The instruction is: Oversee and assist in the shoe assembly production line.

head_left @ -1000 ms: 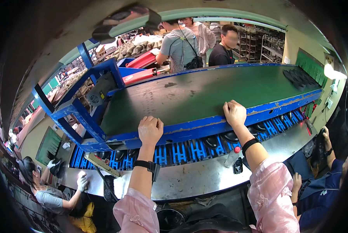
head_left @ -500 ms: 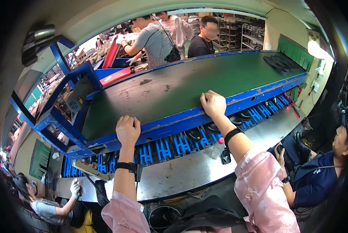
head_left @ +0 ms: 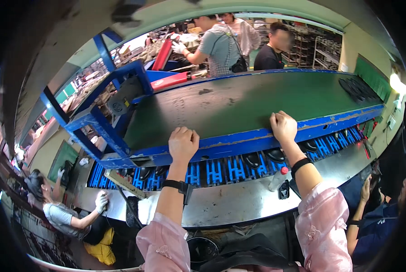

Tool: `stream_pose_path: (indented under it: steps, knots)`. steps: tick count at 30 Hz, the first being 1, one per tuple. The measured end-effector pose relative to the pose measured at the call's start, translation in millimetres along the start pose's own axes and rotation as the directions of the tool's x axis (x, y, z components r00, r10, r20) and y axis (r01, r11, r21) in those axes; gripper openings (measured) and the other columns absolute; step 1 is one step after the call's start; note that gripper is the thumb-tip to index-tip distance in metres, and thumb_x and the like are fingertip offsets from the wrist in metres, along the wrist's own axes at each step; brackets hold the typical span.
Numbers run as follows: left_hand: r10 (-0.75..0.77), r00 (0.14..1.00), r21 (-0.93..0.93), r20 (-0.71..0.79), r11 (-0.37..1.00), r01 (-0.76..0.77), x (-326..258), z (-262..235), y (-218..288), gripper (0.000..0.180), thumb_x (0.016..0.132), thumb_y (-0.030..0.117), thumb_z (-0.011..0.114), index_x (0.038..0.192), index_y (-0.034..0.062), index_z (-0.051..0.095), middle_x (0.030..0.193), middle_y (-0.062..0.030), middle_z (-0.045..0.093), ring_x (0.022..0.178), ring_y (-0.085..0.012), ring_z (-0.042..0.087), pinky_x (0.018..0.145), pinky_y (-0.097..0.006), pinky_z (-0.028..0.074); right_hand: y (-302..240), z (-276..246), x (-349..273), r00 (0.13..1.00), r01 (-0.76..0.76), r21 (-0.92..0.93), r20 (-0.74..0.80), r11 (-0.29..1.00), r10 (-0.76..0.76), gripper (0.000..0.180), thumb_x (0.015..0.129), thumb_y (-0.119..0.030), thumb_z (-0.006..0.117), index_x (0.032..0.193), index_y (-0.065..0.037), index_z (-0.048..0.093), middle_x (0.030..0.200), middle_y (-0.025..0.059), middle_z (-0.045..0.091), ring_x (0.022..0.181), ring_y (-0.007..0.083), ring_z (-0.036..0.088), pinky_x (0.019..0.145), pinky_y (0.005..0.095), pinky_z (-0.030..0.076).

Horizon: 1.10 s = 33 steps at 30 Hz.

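Observation:
My left hand (head_left: 184, 144) is closed in a loose fist at the near edge of a long green conveyor belt (head_left: 253, 109). Farther right along the same edge, my right hand (head_left: 283, 127) is curled into a fist too. Nothing shows in either hand. Both wrists lie over the belt's chipped blue side rail (head_left: 230, 144). Several flat black shoe soles (head_left: 358, 89) are grouped at the belt's far right end.
Below the rail runs a row of blue racks (head_left: 214, 171) with black shoes among them. A metal ledge (head_left: 230, 206) holds a red-capped bottle (head_left: 275, 179). Co-workers are at the left (head_left: 69, 215), the right (head_left: 379, 229) and beyond the belt (head_left: 216, 47).
The view has swung, so the scene sits farther right. My fists stay at the belt's edge. The left co-worker's other gloved hand now shows raised; the right co-worker's hand is up higher.

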<state>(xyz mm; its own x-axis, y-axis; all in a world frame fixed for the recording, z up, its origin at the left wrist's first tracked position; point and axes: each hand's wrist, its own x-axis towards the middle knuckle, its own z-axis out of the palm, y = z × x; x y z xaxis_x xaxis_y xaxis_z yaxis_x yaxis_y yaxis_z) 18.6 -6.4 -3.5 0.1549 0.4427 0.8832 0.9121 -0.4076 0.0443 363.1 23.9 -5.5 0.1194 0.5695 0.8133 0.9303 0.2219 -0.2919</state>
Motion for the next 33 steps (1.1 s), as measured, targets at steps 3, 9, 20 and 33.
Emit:
stream_pose_path:
  steps: [3,9,20,33]
  knots:
    - [-0.002,1.0,0.003,0.0,1.0,0.002,-1,-2,-3,0.021,0.076,0.008,0.066,0.058,0.0032,0.059,0.066,-0.0095,0.057,0.067,-0.0295,0.058,0.065,-0.042,0.05,-2,1,0,1.0,0.001,0.007,0.012,1.0,-0.001,0.031,0.089,-0.024,0.062,0.064,-0.006,0.065,0.071,0.0091,0.063,0.067,0.032,0.064,0.062,0.043,0.052]
    - [-0.018,1.0,-0.039,-0.003,0.999,0.018,0,-2,-2,0.022,0.077,0.008,0.067,0.058,0.0036,0.058,0.065,-0.0085,0.057,0.067,-0.0288,0.058,0.064,-0.041,0.049,0,2,0,1.0,-0.001,-0.008,0.002,1.0,0.001,0.031,0.089,-0.022,0.063,0.064,-0.005,0.064,0.073,0.0095,0.064,0.066,0.0322,0.064,0.062,0.0427,0.051]
    - [-0.02,0.931,-0.922,0.365,-0.145,0.359,46,-127,201,0.012,0.096,0.009,0.063,0.102,-0.0002,0.068,0.095,-0.0089,0.068,0.085,-0.0195,0.064,0.078,-0.037,0.052,14,-1,-1,1.0,-0.001,0.001,0.005,1.0,0.001,0.031,0.089,-0.022,0.063,0.064,-0.005,0.063,0.069,0.0103,0.061,0.065,0.0332,0.063,0.061,0.0439,0.051]
    - [0.364,0.886,-0.654,-0.287,-0.75,0.096,47,-191,249,0.014,0.095,0.005,0.065,0.101,-0.0046,0.073,0.091,-0.0127,0.073,0.077,-0.0253,0.069,0.07,-0.034,0.053,-2,0,1,1.0,-0.011,0.015,0.009,1.0,0.011,0.032,0.09,-0.023,0.062,0.063,-0.006,0.063,0.07,0.0088,0.06,0.066,0.0316,0.063,0.062,0.0423,0.051]
